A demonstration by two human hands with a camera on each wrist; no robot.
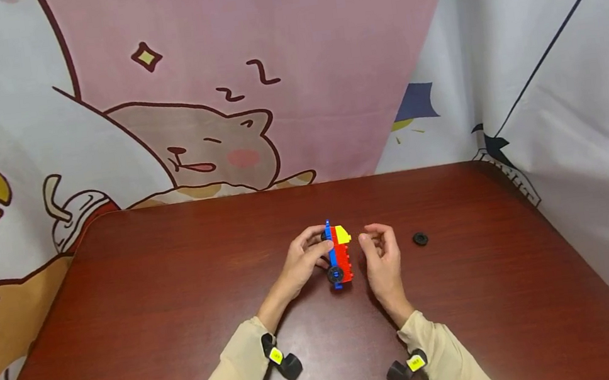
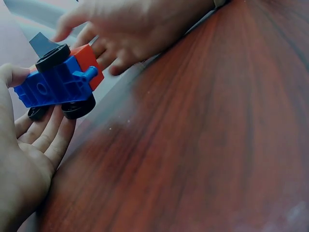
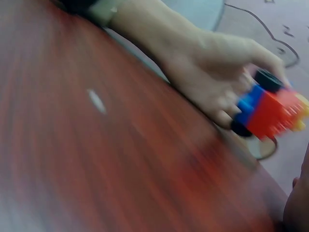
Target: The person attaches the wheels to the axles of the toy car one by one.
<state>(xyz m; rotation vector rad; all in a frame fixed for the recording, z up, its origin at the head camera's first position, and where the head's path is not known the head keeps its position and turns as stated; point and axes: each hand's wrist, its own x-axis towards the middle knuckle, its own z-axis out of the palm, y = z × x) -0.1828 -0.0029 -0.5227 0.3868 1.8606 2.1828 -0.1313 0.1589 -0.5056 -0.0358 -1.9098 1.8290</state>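
Observation:
My left hand (image 1: 298, 267) grips a toy car (image 1: 341, 258) built of blocks: blue chassis, red body, yellow block, black wheels. The thumb lies on one side and the fingers on the other. In the left wrist view the chassis (image 2: 55, 84) shows its blue underside and three wheels; the thumb touches its far end. My right hand (image 1: 384, 262) is just right of the car, apart from it, fingers loosely bent, with nothing visible in them. A loose black wheel (image 1: 420, 239) lies on the table right of that hand. The right wrist view is blurred; the car's red body (image 3: 273, 113) shows there.
A dark red-brown wooden table (image 1: 179, 281) stretches under both hands. Behind it hangs a cartoon-print curtain (image 1: 322, 54), with white cloth (image 1: 586, 117) along the right side. Each wrist wears a black camera strap.

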